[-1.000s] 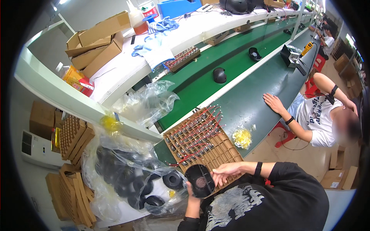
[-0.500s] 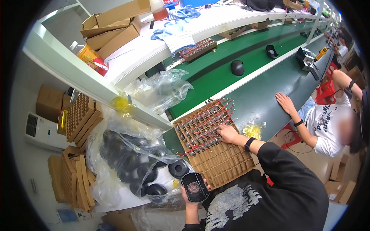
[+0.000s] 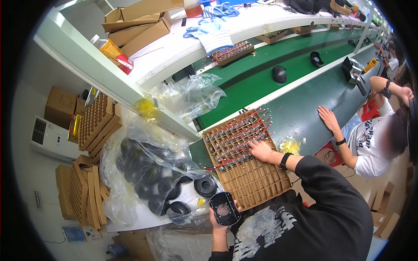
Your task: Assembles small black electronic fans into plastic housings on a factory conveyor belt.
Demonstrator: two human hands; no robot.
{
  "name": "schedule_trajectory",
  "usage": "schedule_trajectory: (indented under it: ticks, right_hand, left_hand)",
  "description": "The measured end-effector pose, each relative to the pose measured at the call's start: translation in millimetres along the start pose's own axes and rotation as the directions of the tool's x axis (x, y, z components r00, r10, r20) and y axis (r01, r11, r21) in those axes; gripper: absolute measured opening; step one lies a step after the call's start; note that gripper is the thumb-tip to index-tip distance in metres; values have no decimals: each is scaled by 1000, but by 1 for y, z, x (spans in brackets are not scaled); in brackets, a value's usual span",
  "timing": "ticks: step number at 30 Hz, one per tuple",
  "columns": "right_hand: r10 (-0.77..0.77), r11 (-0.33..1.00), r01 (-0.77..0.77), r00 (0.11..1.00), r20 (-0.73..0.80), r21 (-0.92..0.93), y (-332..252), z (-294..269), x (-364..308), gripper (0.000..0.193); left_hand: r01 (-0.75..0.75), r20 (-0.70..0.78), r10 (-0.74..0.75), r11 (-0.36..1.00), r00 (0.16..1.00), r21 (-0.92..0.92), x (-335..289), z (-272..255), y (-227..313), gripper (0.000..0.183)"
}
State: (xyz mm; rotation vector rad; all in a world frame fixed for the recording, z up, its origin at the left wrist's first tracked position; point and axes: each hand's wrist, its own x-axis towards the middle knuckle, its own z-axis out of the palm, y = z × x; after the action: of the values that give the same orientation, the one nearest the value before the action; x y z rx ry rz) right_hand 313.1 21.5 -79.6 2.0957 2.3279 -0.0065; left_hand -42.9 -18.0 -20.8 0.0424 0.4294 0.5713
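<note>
My left hand grips a black plastic housing from below, fingers round its edges. Its rounded face carries a round, dotted centre and turns upward. Over the cardboard divider tray, my right hand reaches in with curled fingers. The fingertips are down among small metallic parts with red wires, and whatever they pinch is hidden. Those wired parts fill the far rows of the tray; the near compartments are bare cardboard.
Clear plastic bags with round black parts lie left of the tray. Beyond runs a green conveyor belt bearing black housings. A co-worker's hand rests on the bench at right. Divider trays are stacked at far left.
The view has shifted slightly, so the scene sits a little further right. My left hand still holds the housing and my right hand stays at the tray. The co-worker's other hand now shows raised.
</note>
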Motion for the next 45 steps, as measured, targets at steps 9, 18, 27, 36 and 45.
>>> schedule_trajectory:
  ticks: [9, 18, 27, 36, 45]
  right_hand:
    - [-100, 978, 101, 995, 17, -184, -7, -2, 0, 16]
    - [-327, 902, 351, 936, 133, -251, -2, -5, 13, 16]
    - [-258, 876, 356, 916, 307, -325, 3, -18, 24, 17]
    - [-158, 977, 188, 955, 253, -99, 13, 6, 15, 13]
    - [-194, 980, 197, 972, 132, -10, 11, -26, 16, 17]
  left_hand:
    - [-22, 59, 20, 1000, 998, 22, 0, -5, 0, 80]
    - [-38, -28, 36, 998, 999, -53, -4, -9, -7, 87]
    - [-76, 50, 82, 991, 995, -112, -8, -15, -4, 88]
    - [-13, 154, 43, 981, 987, -192, -20, -40, -4, 82]
    - [-117, 211, 176, 957, 962, -265, -22, -33, -6, 67]
